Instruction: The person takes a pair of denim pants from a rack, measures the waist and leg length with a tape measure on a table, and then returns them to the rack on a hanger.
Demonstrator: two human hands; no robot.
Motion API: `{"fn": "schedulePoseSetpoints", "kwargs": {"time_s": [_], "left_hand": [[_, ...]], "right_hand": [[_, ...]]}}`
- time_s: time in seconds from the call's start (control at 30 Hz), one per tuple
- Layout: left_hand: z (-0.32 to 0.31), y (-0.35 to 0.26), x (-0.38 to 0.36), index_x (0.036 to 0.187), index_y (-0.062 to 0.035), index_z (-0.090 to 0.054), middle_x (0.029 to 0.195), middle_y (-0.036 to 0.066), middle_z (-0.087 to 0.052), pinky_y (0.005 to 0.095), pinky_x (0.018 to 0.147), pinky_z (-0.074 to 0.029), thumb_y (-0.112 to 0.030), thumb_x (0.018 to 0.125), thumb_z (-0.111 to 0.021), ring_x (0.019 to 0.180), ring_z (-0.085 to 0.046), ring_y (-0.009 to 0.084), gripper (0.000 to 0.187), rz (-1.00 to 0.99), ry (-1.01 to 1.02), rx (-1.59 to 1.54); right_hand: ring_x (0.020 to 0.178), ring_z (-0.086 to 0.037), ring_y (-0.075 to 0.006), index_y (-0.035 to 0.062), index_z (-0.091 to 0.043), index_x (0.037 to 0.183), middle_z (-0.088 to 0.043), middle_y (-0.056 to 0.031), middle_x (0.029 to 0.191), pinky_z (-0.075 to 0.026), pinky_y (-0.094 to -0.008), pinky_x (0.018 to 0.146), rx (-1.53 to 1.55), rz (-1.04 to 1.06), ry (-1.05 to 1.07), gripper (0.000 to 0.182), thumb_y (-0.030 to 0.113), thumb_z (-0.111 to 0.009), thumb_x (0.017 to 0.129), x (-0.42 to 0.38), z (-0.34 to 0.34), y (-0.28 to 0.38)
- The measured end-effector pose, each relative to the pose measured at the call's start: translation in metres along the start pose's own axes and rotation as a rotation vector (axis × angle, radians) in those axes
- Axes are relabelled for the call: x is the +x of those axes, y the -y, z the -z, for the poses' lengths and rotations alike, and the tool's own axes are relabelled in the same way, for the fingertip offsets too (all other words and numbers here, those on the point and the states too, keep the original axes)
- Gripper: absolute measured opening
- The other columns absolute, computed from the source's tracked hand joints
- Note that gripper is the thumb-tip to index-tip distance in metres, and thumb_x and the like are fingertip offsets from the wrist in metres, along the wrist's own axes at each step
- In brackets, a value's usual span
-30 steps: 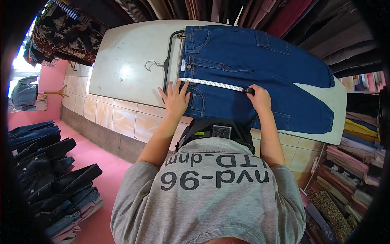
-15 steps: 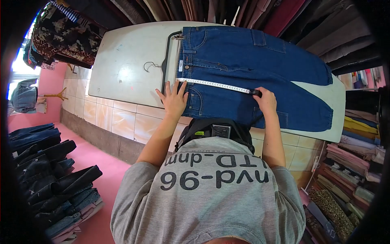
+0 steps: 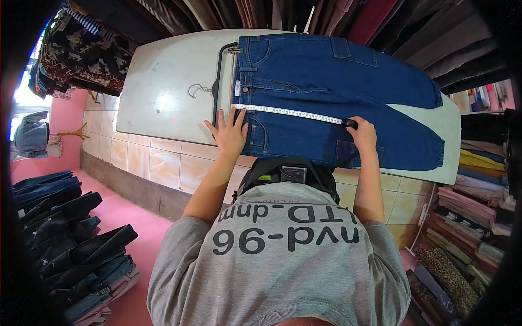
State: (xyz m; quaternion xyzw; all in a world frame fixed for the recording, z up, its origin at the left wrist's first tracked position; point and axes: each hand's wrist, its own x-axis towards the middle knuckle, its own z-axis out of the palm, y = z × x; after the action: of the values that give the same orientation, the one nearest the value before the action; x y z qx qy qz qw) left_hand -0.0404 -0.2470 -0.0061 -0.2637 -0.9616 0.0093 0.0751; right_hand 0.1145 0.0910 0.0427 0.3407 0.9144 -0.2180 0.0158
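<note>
Blue denim pants lie flat on a white table, the waistband toward the left and clipped to a black hanger. A white measuring tape runs from the waistband along the pants. My left hand lies with fingers spread at the waistband, fingertips at the tape's end. At the other end, my right hand is closed on the dark tape case, over the upper leg of the pants.
Garments hang along the back and at the upper left. Folded jeans are stacked at the lower left, and folded fabrics fill the right side. A black bag is between my body and the table.
My right hand has moved to the right with the tape case, and a longer stretch of tape shows. The pants and hanger appear slightly farther left in view.
</note>
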Motion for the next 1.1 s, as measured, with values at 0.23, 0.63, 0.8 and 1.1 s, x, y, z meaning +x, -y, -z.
{"fn": "schedulePoseSetpoints", "kwargs": {"time_s": [0.23, 0.63, 0.8, 1.1], "left_hand": [[-0.002, 0.000, 0.000, 0.132, -0.0304, -0.047, 0.136, 0.002, -0.045, 0.0740, 0.099, -0.009, -0.037, 0.090, -0.051, 0.129, -0.033, 0.0332, 0.043, -0.001, -0.005, -0.005], [-0.004, 0.001, 0.001, 0.131, -0.0309, -0.047, 0.139, -0.001, -0.042, 0.0762, 0.096, -0.009, -0.037, 0.088, -0.053, 0.135, -0.026, 0.0339, 0.044, 0.003, -0.017, 0.013], [0.002, -0.004, 0.004, 0.126, -0.0251, -0.053, 0.133, 0.001, -0.045, 0.0754, 0.097, -0.009, -0.035, 0.088, -0.054, 0.133, -0.028, 0.0335, 0.040, 0.001, -0.054, 0.012], [0.003, -0.009, 0.009, 0.120, -0.0099, -0.057, 0.127, 0.000, -0.048, 0.0726, 0.100, -0.009, -0.038, 0.085, -0.055, 0.124, -0.038, 0.0232, 0.045, -0.083, -0.068, 0.036]], "right_hand": [[0.089, -0.063, -0.0342, 0.0123, -0.066, 0.099, -0.067, -0.0137, 0.092, -0.051, -0.0422, 0.075, -0.019, -0.061, -0.030, 0.026, 0.014, -0.073, 0.073, 0.000, 0.009, -0.026], [0.089, -0.064, -0.0327, 0.0135, -0.067, 0.099, -0.067, -0.0124, 0.092, -0.051, -0.0414, 0.075, -0.045, -0.131, -0.041, 0.025, 0.014, -0.073, 0.074, -0.003, 0.018, -0.042], [0.089, -0.064, -0.0326, 0.0137, -0.067, 0.099, -0.067, -0.0125, 0.092, -0.051, -0.0409, 0.076, -0.054, -0.138, -0.056, 0.025, 0.014, -0.072, 0.075, -0.005, 0.018, -0.043], [0.089, -0.064, -0.0331, 0.0142, -0.067, 0.100, -0.067, -0.0130, 0.092, -0.051, -0.0413, 0.076, -0.043, -0.142, -0.045, 0.026, 0.015, -0.072, 0.075, -0.004, 0.018, -0.045]]}}
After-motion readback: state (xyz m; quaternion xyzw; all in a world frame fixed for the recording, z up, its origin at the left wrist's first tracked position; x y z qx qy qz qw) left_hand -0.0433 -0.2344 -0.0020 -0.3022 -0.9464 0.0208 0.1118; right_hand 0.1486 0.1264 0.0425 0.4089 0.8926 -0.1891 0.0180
